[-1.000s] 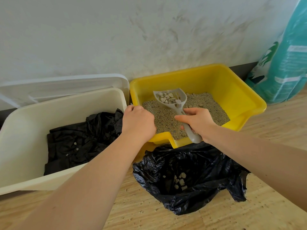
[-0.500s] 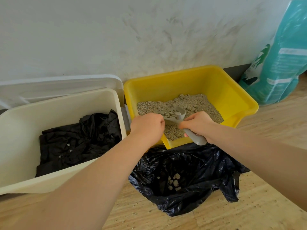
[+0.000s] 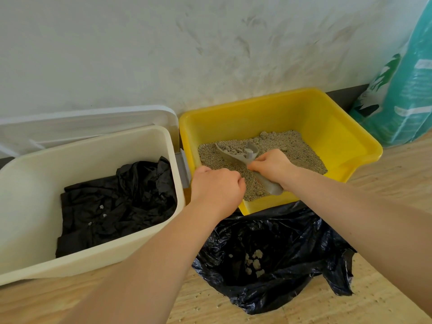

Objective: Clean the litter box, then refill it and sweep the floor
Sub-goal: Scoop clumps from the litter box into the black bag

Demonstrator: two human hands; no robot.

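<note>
Litter (image 3: 292,150) fills the bottom of the yellow box (image 3: 339,127), which stands on the wood floor (image 3: 392,183) against the wall (image 3: 210,43). Within the box, the right hand (image 3: 273,168) has its fingers curled round the handle of a grey scoop (image 3: 236,154); the scoop's bowl lies on the litter just beyond and left of that hand and holds a few pale clumps. The left hand (image 3: 216,189) sits just left of the right, fingers curled at the box's near left corner; whether it grips the rim I cannot tell. Below both hands a black bag (image 3: 292,253) lies open on the floor with clumps inside. Left of the left hand stands a white bin (image 3: 28,230) lined with black plastic. Far right of the right hand a teal sack (image 3: 406,90) leans on the wall.
</note>
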